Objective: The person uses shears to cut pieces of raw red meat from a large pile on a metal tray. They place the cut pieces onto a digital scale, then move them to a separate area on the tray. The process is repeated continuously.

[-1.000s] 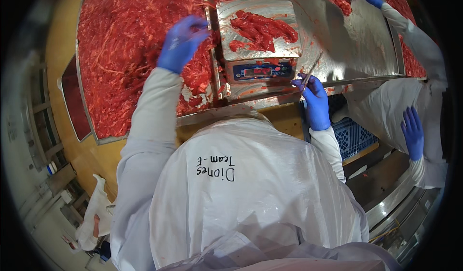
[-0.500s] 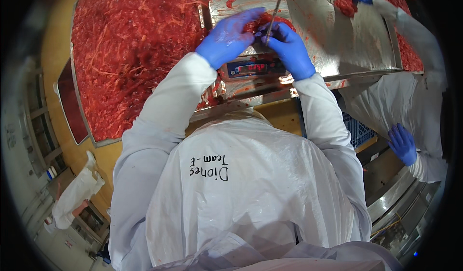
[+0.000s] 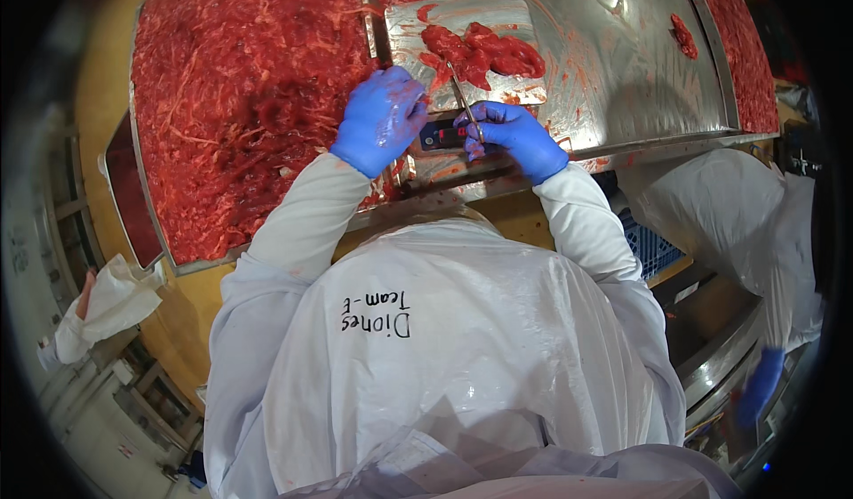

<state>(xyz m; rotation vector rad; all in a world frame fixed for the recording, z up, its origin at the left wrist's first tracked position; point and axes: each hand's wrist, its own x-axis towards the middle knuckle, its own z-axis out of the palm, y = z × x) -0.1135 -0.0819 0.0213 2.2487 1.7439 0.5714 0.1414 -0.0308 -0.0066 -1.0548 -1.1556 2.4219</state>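
at the far left a dark tray edge (image 3: 124, 197) is sitting beside a big heap of red minced meat (image 3: 240, 108), which is filling the left bed right up to its steel rim, so little free room is showing there. the left hand (image 3: 380, 119), in a blue glove, is lying half curled with its fingers bent over the near left corner of the scale's steel platform (image 3: 480, 21); whether it is gripping anything i cannot tell. it is probably resting there to be near both the heap and the pan. a small portion of meat (image 3: 484, 50) is lying on that platform, toward its far side, likely placed for weighing. the right hand (image 3: 511, 135), also gloved, is closing in a pinch around a thin metal tool (image 3: 462, 97), whose tip is reaching up to the portion, just above the scale's display (image 3: 442, 135). further right the smeared steel table (image 3: 622, 63) is lying mostly open, with one small meat scrap (image 3: 682, 35) and another person's white sleeve (image 3: 737, 197) beyond its near edge.
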